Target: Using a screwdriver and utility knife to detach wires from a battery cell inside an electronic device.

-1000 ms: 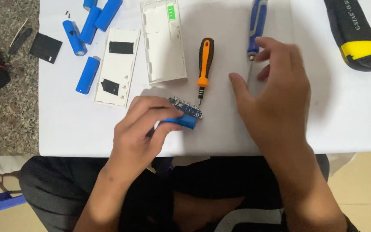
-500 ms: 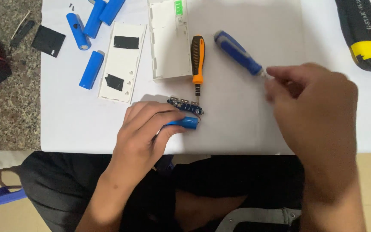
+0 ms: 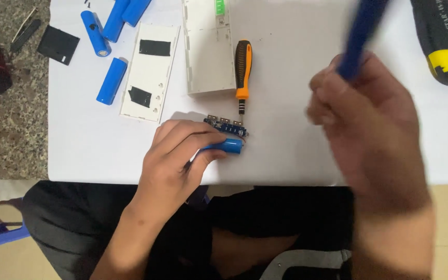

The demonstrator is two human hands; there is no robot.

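Note:
My left hand point(image 3: 180, 155) rests near the table's front edge and grips a blue cylindrical battery cell point(image 3: 226, 146). A small blue circuit board point(image 3: 226, 126) with several metal ports sits right behind the cell. My right hand point(image 3: 369, 119), blurred by motion, is raised above the table on the right and is closed on a blue-handled tool point(image 3: 361, 31) that points up and away. An orange-and-black screwdriver point(image 3: 242, 72) lies on the table just beyond the circuit board, tip toward it.
A white table point(image 3: 286, 155) carries a long white plastic case point(image 3: 208, 46), a flat white cover with black pads point(image 3: 149, 70), and several loose blue cells point(image 3: 112, 80) at the back left. A black-and-yellow tool point(image 3: 444, 41) lies back right. Black objects lie on the floor left.
My right hand picked the blue-handled tool off the table and lifted it, swinging the handle upright. My left hand kept holding the cell in place.

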